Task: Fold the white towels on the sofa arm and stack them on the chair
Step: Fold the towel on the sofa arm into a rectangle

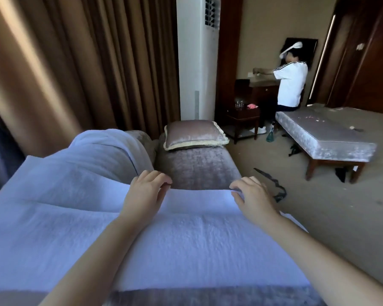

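Left hand (146, 193) and right hand (252, 196) curl fingers over the 12 o'clock hem of a white towel (186, 244) spread on the sofa arm (208, 297), apparently pinching it; this fold needs that hem drawn toward 6 o'clock

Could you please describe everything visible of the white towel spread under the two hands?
The white towel is thick terry cloth, bluish in the shade. It lies spread flat across the velvety sofa arm, with a layer edge running across it near the hands. The left hand and right hand curl their fingers over its far edge. On its left lies another draped towel.
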Demonstrator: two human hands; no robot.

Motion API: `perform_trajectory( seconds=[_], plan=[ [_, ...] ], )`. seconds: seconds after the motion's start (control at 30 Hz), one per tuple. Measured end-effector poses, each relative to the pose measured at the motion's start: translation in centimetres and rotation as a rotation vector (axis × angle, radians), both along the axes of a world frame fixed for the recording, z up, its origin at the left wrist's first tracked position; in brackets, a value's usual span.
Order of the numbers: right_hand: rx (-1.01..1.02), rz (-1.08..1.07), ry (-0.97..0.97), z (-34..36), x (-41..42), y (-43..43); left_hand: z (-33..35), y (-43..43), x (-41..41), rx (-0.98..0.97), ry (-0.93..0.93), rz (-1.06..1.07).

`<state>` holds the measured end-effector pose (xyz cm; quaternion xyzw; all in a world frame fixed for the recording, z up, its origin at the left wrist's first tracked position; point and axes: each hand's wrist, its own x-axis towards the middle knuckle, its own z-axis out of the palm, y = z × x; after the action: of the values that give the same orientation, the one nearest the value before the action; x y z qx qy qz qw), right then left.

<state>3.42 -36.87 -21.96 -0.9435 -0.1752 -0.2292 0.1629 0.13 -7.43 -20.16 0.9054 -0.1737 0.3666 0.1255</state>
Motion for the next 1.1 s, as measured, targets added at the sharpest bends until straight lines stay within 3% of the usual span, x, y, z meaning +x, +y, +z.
perform_trajectory(
  seconds=[0.13,0.37,0.8,1.1],
  plan=[
    [0.151,0.069,-0.065,-0.4,-4.5,-1.6,-0.2,-0.2,-4.6,-0.046,-0.035,-0.017],
    [0.185,0.167,-0.241,-3.7,-14.0,-3.5,-2.4,1.1,-13.0,-0.025,-0.003,-0.019],
    [0.060,0.013,-0.423,-5.8,-16.4,-3.0,-4.4,0.8,-14.9,0.080,-0.045,0.069],
    [0.102,0.040,-0.313,-6.2,-17.7,-3.9,-4.3,0.9,-15.9,0.056,0.036,0.013]
  ],
)
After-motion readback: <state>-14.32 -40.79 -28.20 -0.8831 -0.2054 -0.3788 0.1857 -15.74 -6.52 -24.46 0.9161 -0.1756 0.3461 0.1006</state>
